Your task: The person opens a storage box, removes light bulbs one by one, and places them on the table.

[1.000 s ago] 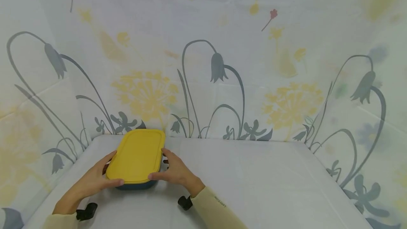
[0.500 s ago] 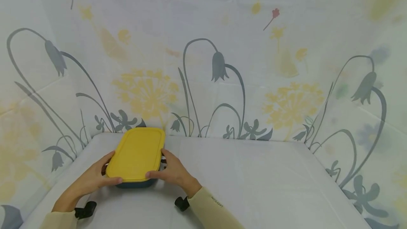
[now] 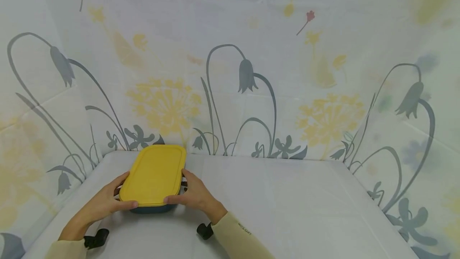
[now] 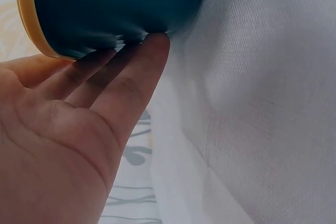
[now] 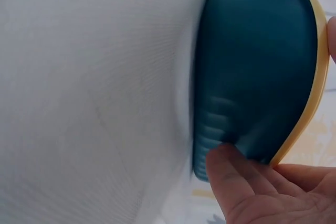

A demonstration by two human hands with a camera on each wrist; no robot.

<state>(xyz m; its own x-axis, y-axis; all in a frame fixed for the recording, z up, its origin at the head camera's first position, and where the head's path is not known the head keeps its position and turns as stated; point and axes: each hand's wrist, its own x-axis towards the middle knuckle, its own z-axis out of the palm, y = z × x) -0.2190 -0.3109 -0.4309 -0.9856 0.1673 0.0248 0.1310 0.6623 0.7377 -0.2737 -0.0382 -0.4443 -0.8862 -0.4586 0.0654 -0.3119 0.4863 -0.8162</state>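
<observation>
A food container with a yellow lid (image 3: 155,175) and a dark teal base (image 3: 152,209) sits on the white table at the left, its long sides pointing away from me. My left hand (image 3: 102,203) holds its left side, thumb at the lid's near edge. On the opposite side, my right hand (image 3: 197,194) grips it, thumb also at the near rim of the lid. In the left wrist view, the fingertips press against the teal wall (image 4: 121,3). The right wrist view has fingertips on the ribbed part of the base (image 5: 215,124). The lid lies on the container all round; the inside is hidden.
White cloth covers the table (image 3: 287,203). A curtain (image 3: 323,51) printed with grey and yellow flowers stands behind and at both sides, close to the container's far end. Black wrist mounts (image 3: 97,238) stick out below both wrists.
Both thumbs have shifted slightly left along the lid's near edge over the last second. The container stays in nearly the same place, held between both hands.
</observation>
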